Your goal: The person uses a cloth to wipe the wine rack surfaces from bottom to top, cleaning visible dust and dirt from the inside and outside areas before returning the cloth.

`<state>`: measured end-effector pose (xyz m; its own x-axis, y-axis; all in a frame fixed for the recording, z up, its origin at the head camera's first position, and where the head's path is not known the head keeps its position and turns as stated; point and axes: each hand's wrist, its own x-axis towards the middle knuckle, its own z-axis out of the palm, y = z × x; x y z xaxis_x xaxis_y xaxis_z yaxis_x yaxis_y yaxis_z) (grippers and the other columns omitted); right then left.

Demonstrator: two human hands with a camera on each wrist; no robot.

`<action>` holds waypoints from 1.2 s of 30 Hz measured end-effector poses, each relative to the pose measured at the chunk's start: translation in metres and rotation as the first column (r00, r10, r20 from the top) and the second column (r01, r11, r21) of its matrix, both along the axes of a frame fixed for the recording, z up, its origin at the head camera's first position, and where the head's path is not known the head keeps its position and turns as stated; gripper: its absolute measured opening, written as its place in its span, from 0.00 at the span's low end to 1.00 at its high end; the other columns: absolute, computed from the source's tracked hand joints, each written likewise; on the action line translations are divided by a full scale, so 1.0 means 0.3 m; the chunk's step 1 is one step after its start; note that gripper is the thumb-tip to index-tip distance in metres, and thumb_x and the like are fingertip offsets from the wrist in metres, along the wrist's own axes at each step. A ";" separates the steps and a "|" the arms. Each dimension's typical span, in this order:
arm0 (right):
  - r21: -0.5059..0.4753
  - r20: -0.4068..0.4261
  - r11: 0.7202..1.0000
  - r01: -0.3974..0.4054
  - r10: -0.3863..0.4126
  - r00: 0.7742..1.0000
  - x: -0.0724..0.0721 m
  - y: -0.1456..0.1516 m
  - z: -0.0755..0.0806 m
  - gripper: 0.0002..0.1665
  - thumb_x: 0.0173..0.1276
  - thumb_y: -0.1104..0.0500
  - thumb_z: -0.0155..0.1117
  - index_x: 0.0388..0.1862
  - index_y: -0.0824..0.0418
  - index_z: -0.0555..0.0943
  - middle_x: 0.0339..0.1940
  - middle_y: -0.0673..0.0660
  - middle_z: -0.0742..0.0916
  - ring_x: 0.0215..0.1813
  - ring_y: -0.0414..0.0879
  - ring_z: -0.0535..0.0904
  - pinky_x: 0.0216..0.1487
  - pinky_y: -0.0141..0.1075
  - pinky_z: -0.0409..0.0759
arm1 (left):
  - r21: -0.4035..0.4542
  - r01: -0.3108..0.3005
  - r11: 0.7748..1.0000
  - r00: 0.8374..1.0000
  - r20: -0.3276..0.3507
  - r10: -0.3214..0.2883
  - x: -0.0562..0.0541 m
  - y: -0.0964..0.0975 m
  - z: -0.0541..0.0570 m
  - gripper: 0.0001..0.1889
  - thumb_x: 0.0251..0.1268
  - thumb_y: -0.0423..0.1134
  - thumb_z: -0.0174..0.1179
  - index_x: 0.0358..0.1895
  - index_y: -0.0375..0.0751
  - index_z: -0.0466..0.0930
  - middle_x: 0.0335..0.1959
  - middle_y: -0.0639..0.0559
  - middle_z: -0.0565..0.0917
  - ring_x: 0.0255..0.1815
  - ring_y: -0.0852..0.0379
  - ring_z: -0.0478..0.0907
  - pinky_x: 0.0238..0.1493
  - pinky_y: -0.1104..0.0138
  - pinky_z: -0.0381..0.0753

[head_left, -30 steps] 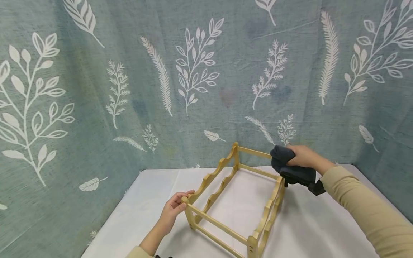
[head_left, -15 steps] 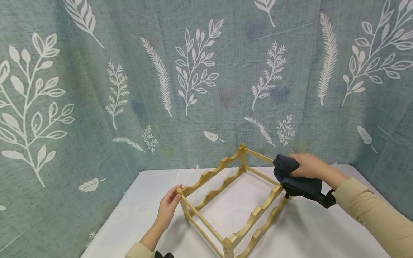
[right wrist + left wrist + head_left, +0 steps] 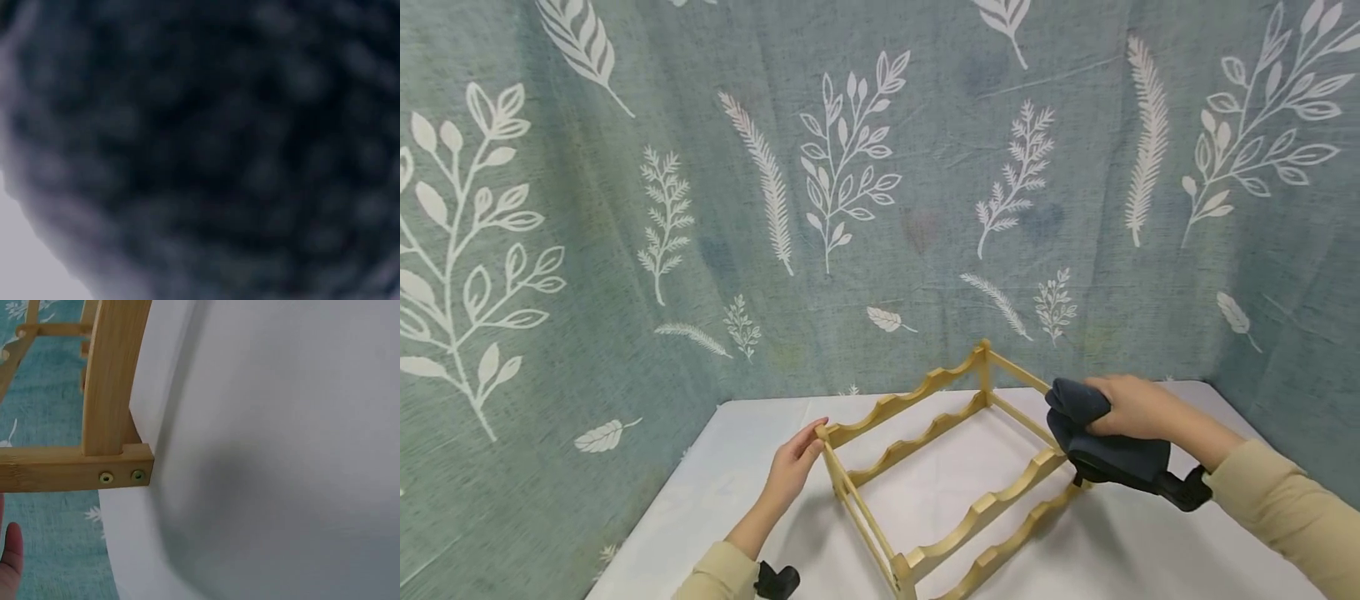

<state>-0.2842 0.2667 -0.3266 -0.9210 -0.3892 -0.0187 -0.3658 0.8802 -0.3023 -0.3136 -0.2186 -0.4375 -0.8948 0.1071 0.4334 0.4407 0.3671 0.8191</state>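
A light wooden rack (image 3: 985,506) with wavy, notched rails stands at an angle on the white table. My left hand (image 3: 792,468) grips its left corner between thumb and fingers, at the top of the post. Close up in the left wrist view are a rack leg (image 3: 111,381) and a bar with two bolts, the thumb (image 3: 11,556) just beneath. Over at the rack's right corner, my right hand (image 3: 1135,408) holds a bunched dark navy cloth (image 3: 1112,458), which hides that corner. The same cloth (image 3: 219,150) fills most of the right wrist view, blurred.
The table (image 3: 737,467) has a white cover. Behind and beside it hangs a grey-green curtain (image 3: 760,250) printed with white leaves. A black strap piece (image 3: 775,581) sits at the left wrist, another (image 3: 1183,490) at the right.
The rack has turned on the table: its near corner has swung left, its far corner right. My right hand and the cloth have moved right and nearer; my left hand has stayed at its corner.
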 end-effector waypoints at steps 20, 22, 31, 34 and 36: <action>0.037 -0.124 0.999 0.020 -0.015 0.992 0.178 0.027 -0.028 0.25 0.48 0.50 0.71 0.45 0.55 0.77 0.31 0.46 0.79 0.30 0.39 0.73 0.27 0.37 0.71 | -0.490 0.047 0.871 0.955 0.278 0.105 -0.229 0.111 0.157 0.24 0.71 0.43 0.45 0.68 0.44 0.60 0.44 0.38 0.82 0.38 0.46 0.81 0.42 0.55 0.79; 0.048 -0.140 0.999 0.018 -0.011 0.990 0.196 0.021 -0.030 0.25 0.48 0.50 0.72 0.45 0.55 0.77 0.31 0.46 0.79 0.30 0.39 0.74 0.27 0.38 0.71 | -0.513 0.076 0.855 0.961 0.266 0.074 -0.241 0.113 0.165 0.25 0.72 0.44 0.43 0.69 0.42 0.58 0.50 0.36 0.79 0.44 0.42 0.79 0.48 0.51 0.76; 0.043 -0.208 0.997 0.060 -0.050 0.977 0.243 -0.001 -0.061 0.30 0.47 0.50 0.73 0.49 0.58 0.76 0.35 0.49 0.79 0.33 0.44 0.78 0.30 0.42 0.76 | -0.530 0.320 0.786 0.885 0.463 -0.049 -0.094 0.137 0.254 0.39 0.70 0.56 0.41 0.71 0.32 0.39 0.70 0.33 0.53 0.68 0.36 0.53 0.65 0.46 0.56; 0.037 -0.252 0.997 0.061 -0.049 0.966 0.254 0.006 -0.073 0.29 0.46 0.51 0.74 0.48 0.57 0.76 0.36 0.49 0.80 0.34 0.45 0.78 0.31 0.43 0.77 | -0.590 0.410 0.696 0.863 0.499 -0.085 0.049 0.163 0.302 0.46 0.61 0.62 0.50 0.71 0.31 0.44 0.70 0.34 0.55 0.68 0.39 0.55 0.64 0.48 0.59; 0.034 -0.265 0.997 0.066 -0.054 0.963 0.259 0.013 -0.079 0.29 0.45 0.51 0.74 0.47 0.57 0.77 0.36 0.50 0.80 0.34 0.46 0.78 0.31 0.43 0.77 | -0.603 0.474 0.642 0.843 0.522 -0.132 0.136 0.169 0.316 0.50 0.55 0.62 0.56 0.70 0.30 0.46 0.70 0.35 0.54 0.69 0.40 0.55 0.64 0.49 0.60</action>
